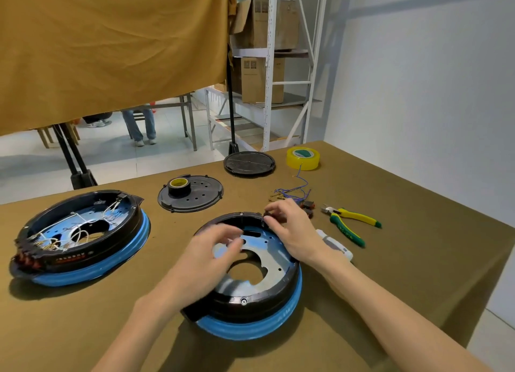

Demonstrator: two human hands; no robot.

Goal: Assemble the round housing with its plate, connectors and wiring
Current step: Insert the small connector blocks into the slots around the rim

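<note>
1. A wired housing (80,237) lies near the left edge of the tabletop (404,274). It is a round black shell on a glossy blue ring, with a shiny metal plate inside and white wires looped over it. Small dark red parts cluster at its near-left rim, too small to make out.
2. A flat black disc (192,194) with small round holes lies towards the far edge. A black tape roll (179,186) with a yellow core stands on it.
3. The left hand (206,257) hangs over the open housing (248,277), which lies near the front edge at the middle. The fingers are loosely curled and blurred; I cannot tell whether they hold anything.
4. The housing has the same black shell and blue ring. Its plate (259,254) is bright metal with a large round hole and several small ones. The hand and forearm hide its left rim.
5. A second black disc (249,163) lies at the far edge.
6. The right hand (289,229) is at the housing's far-right rim, its fingertips pinching a small dark part (269,214) there.
7. Blue wires (298,189) with brass ends lie just beyond that hand.
8. A clear yellowish tape roll (303,158) stands near the far edge.
9. A white tool (334,244) is partly hidden behind the right wrist.
10. Pliers (348,224) with yellow-green grips lie furthest right.
</note>
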